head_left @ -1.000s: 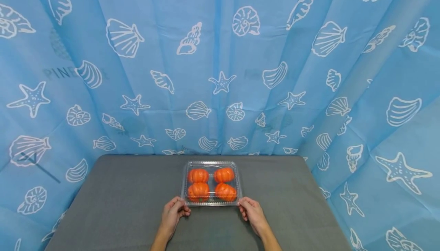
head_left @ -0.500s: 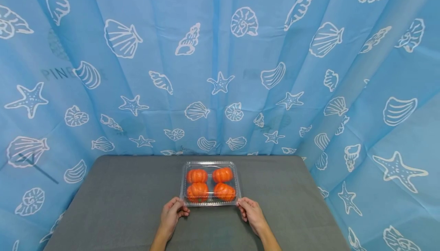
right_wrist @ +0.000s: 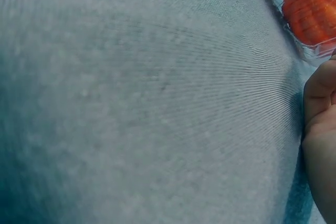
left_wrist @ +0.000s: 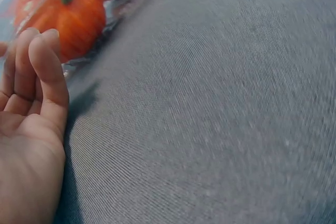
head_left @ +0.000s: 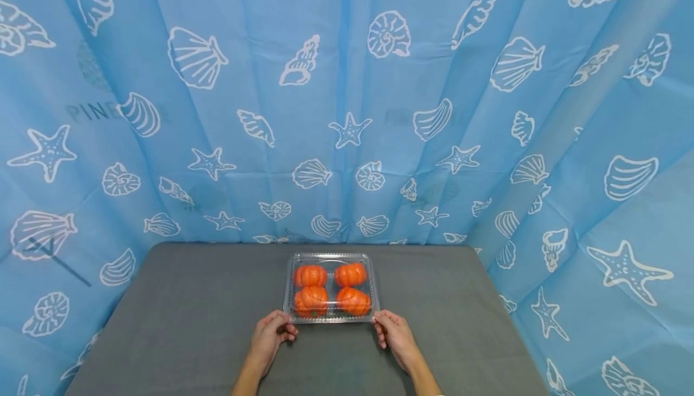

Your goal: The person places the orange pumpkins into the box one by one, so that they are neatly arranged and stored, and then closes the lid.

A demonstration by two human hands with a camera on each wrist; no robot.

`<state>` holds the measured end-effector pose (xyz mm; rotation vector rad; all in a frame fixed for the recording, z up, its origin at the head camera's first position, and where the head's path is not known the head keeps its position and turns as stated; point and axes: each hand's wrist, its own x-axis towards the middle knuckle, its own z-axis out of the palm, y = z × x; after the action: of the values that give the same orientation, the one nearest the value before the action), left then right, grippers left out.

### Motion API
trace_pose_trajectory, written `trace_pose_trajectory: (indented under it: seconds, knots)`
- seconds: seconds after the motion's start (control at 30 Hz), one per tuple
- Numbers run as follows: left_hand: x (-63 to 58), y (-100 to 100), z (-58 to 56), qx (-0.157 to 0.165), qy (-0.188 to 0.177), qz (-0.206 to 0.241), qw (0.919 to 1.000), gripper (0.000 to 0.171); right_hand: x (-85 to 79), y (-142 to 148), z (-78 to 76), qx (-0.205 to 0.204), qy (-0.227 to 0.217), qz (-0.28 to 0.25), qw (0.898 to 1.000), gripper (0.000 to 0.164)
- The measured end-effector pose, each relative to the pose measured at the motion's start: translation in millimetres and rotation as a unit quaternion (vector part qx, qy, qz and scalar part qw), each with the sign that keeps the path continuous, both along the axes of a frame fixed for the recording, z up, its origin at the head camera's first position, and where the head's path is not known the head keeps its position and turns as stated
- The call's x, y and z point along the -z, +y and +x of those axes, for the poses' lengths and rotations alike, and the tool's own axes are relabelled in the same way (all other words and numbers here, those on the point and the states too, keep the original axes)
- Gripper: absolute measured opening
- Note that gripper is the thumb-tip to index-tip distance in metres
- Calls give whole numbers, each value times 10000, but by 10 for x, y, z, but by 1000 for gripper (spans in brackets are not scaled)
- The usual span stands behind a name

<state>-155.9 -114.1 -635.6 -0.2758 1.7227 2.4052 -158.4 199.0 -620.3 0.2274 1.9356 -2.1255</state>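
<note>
A clear plastic clamshell container [head_left: 332,319] lies on the grey table, its lid down over several small orange pumpkins [head_left: 311,301]. My left hand [head_left: 269,337] pinches its front left corner between thumb and fingers. At the front right corner, my right hand [head_left: 397,338] grips the rim the same way. The left wrist view has a pumpkin [left_wrist: 81,17] with a green stem just beyond the curled fingers [left_wrist: 48,74]. In the right wrist view, part of the hand [right_wrist: 320,119] shows below the container's corner, and its fingertips are mostly out of frame.
A grey cloth covers the table [head_left: 217,287], whose far edge meets a blue curtain [head_left: 347,94] printed with white shells and starfish. More curtain hangs along the left and right sides.
Both hands keep hold of the container's front corners, and the container stays in place. Only a slight shift of the head view shows.
</note>
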Motion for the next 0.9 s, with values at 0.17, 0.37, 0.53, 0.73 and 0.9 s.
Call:
trace_pose_trajectory:
  seconds: [0.17,0.37,0.53,0.73,0.9]
  knots:
    - [-30,-42,-23,251,-155,-318,9991,17,2,16,-27,54,5,-56,10000,21]
    - [-108,-88,-106,660,-102,-999,9927,33,-50,57,-72,139,149,260,9995,24]
    - [-162,-109,-143,1196,-255,-1131,9860,33,-107,114,-104,-66,90,599,9981,29]
    - [-267,-93,-160,1558,-263,-1716,9724,34,-237,177,-125,-498,223,1533,9867,40]
    - [-438,-77,-150,1269,35,-3291,9357,32,-353,210,-147,-553,582,2333,9691,44]
